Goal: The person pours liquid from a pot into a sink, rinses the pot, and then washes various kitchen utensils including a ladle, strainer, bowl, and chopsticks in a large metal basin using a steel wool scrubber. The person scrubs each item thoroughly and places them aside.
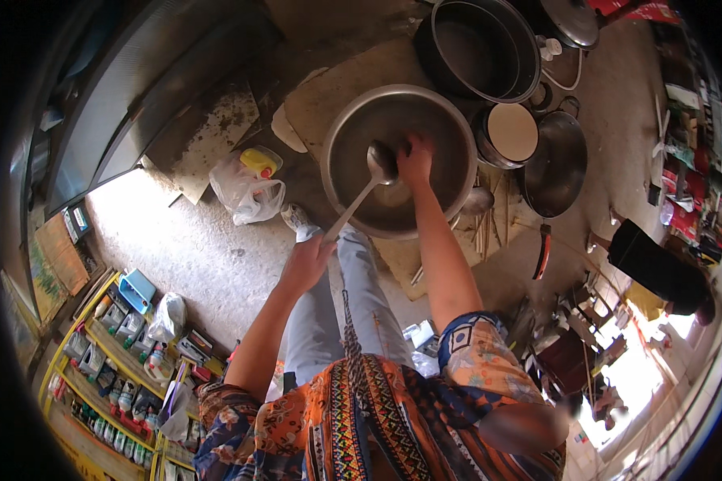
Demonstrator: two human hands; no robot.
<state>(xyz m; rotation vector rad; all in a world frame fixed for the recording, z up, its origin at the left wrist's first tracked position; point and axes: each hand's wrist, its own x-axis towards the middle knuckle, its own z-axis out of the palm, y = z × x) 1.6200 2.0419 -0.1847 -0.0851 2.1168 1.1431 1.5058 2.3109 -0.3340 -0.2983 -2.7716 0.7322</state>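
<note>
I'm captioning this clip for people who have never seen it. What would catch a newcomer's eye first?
The big metal basin at top centre, on the floor. The right hand presses down inside it, while the left hand grips the handle of a long ladle whose bowl reaches in beside it. Next, the dark pots and a pan clustered at upper right, and the yellow shelf of bottles at lower left.

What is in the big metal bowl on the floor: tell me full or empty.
Nearly empty: the big metal bowl shows bare grey metal inside. The right hand presses inside it and the left hand holds the ladle there.
</note>
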